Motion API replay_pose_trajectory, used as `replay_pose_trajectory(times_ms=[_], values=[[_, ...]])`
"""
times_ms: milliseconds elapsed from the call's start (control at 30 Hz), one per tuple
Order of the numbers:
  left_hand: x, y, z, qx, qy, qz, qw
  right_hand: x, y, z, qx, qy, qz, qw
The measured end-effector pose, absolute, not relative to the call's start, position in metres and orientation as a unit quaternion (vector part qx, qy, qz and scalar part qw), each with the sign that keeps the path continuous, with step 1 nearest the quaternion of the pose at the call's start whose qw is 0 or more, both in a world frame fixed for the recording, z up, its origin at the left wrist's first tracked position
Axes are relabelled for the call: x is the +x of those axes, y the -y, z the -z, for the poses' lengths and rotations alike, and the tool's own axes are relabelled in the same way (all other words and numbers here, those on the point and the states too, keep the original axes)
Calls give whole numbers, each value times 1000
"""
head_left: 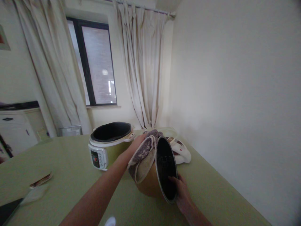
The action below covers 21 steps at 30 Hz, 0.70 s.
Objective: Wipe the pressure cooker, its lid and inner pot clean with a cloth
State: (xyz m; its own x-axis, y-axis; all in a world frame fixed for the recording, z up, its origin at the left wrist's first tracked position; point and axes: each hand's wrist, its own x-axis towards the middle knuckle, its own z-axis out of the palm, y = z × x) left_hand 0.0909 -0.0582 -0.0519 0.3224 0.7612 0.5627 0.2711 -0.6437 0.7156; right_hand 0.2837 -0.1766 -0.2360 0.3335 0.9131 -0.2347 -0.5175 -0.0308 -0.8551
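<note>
A pressure cooker's inner pot (148,188) is tipped on its side above the green table, its dark mouth turned to the right. At the pot's rim is my right hand (182,190), closed, with the thumb inside and the fingers outside. A grey and beige towel (143,160) lies against the outer wall, under my left hand (140,139). That hand presses the cloth to the pot; its fingers are mostly hidden by the folds. Behind my left forearm stands the green and white cooker body (110,149), without a lid. The white cooker lid (182,150) rests behind the pot.
The green table (70,188) meets a white wall on the right. A small wrapper-like strip (41,180) and a dark flat object (10,210) lie at left. Near the front edge is a small white object (110,221). Curtains and a window are behind.
</note>
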Motion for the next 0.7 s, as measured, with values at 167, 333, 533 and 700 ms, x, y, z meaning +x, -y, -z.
replay_pose_trajectory(times_ms=[167,333,533,700], values=[[90,105,67,792,-392,-447,139,289,175,234,-480,192,-528,674],[93,150,102,777,-373,-507,-17,289,173,235,-498,173,-501,686],[85,175,152,839,-267,-458,-123,295,170,236,-485,186,-499,694],[65,168,124,855,-270,-437,-74,298,173,232,-453,250,-488,703]])
